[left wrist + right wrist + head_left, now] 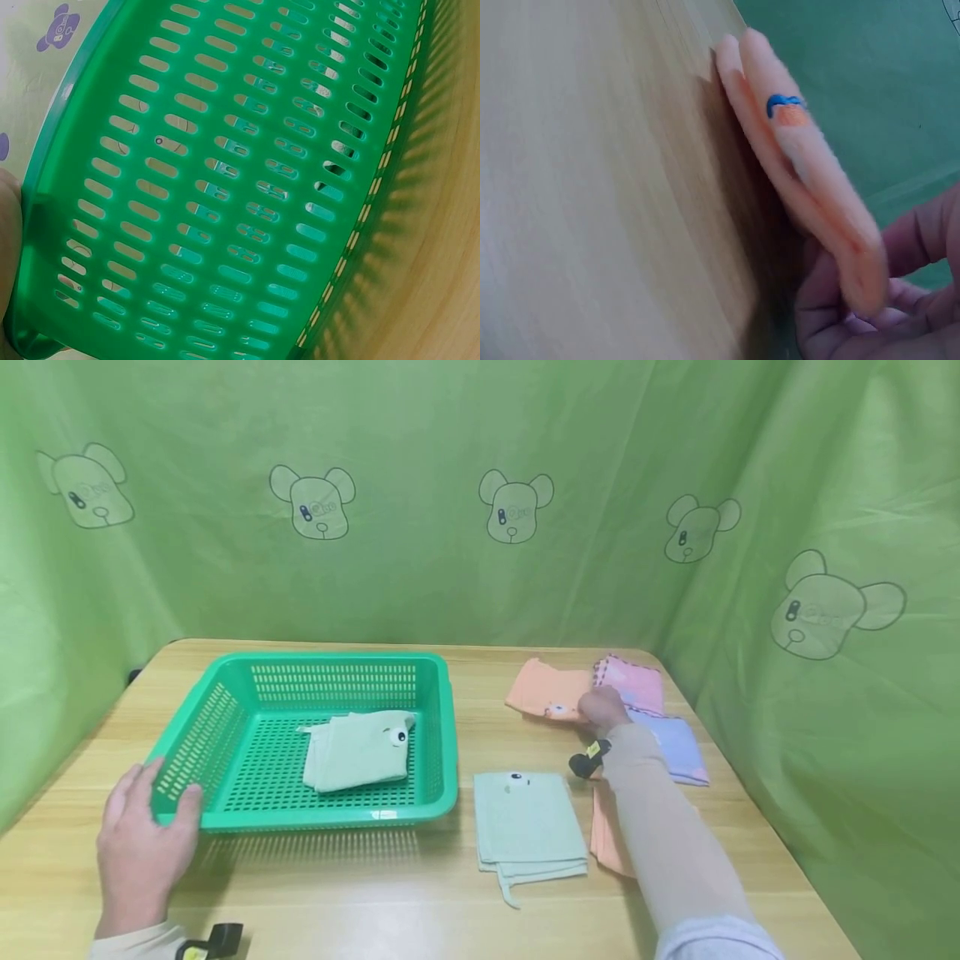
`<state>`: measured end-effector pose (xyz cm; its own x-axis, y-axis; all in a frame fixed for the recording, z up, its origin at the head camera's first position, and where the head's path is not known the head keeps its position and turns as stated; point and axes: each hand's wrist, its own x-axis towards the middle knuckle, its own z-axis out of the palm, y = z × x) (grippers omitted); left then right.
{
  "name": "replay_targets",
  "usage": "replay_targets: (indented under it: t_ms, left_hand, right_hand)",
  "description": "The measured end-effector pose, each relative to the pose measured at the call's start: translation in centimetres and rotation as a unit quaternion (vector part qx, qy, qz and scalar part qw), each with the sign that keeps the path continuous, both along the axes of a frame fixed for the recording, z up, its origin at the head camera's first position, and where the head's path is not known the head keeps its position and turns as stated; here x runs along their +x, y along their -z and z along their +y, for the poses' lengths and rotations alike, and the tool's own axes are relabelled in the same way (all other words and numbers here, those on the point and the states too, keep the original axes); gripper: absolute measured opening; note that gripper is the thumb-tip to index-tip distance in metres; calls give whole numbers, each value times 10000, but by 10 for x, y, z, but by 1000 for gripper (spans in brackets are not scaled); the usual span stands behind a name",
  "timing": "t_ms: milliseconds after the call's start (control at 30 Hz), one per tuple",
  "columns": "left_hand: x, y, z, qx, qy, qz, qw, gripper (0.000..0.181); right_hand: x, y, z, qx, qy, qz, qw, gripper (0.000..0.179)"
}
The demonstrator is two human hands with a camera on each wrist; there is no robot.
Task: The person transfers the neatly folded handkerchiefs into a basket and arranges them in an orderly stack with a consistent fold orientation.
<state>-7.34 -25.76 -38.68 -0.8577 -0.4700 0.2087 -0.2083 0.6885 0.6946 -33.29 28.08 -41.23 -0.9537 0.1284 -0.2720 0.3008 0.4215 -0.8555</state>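
My right hand [602, 706] pinches the near right corner of a folded orange towel [551, 689] at the back right. In the right wrist view, thumb and fingers close on the edge of this orange towel [817, 180], which stands off the wood and shows a blue and orange patch. My left hand [150, 835] holds the near left corner of a green plastic basket [337, 817], thumb at the front rim. The basket's slotted wall [217, 157] fills most of the left wrist view. Inside it lies a folded pale green towel [356, 752] with an eye design.
Another pale green towel [528, 818] lies right of the basket. A pink towel [636, 683] and a blue towel [678, 747] lie near the right edge. A second orange towel [611, 835] is partly hidden under my right forearm. Green curtains [420, 568] surround the wooden table [360, 893].
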Motion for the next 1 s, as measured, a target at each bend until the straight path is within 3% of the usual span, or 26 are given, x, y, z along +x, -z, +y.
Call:
replay_targets:
  t_ms: [133, 367, 800, 1000]
  left_hand:
    - [1, 0, 0, -26, 50, 33, 10000, 63]
    - [2, 2, 0, -15, 59, 39, 10000, 64]
    - [1, 1, 0, -4, 56, -7, 10000, 64]
    - [0, 0, 0, 12, 40, 18, 10000, 63]
  right_hand:
    - [0, 2, 1, -554, -180, 66, 9983, 95]
    - [-1, 2, 3, -126, -498, 76, 9987, 87]
    - [3, -8, -4, -713, -191, 161, 9971, 66]
    - [4, -12, -6, -603, -142, 358, 9974, 66]
